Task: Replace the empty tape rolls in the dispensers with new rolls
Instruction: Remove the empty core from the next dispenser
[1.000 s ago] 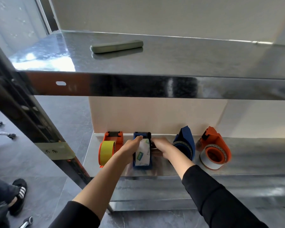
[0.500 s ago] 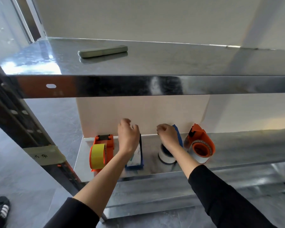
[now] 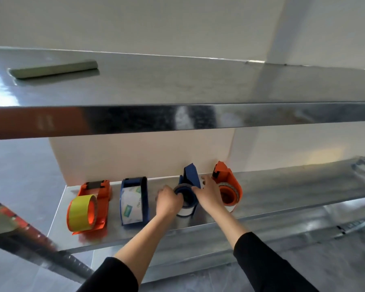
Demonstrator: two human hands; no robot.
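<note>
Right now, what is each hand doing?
Left hand: closed on the blue dispenser, at its left side.
Right hand: closed on the same dispenser, at its right side.

Four tape dispensers standing in row on lower shelf, backs toward wall.

Leftmost orange dispenser (image 3: 97,202) carrying yellow tape roll (image 3: 80,211), roll facing forward.

Next, blue dispenser (image 3: 144,199) holding white printed roll (image 3: 132,204).

Third, second blue dispenser (image 3: 191,178) sitting upright, white roll (image 3: 184,209) in it, dark hub (image 3: 182,189) showing on top; left hand (image 3: 168,202) and right hand (image 3: 209,196) gripping it from both sides.

Rightmost orange dispenser (image 3: 228,180) tilting, holding clear-looking roll (image 3: 229,193), just beside right hand.
</note>
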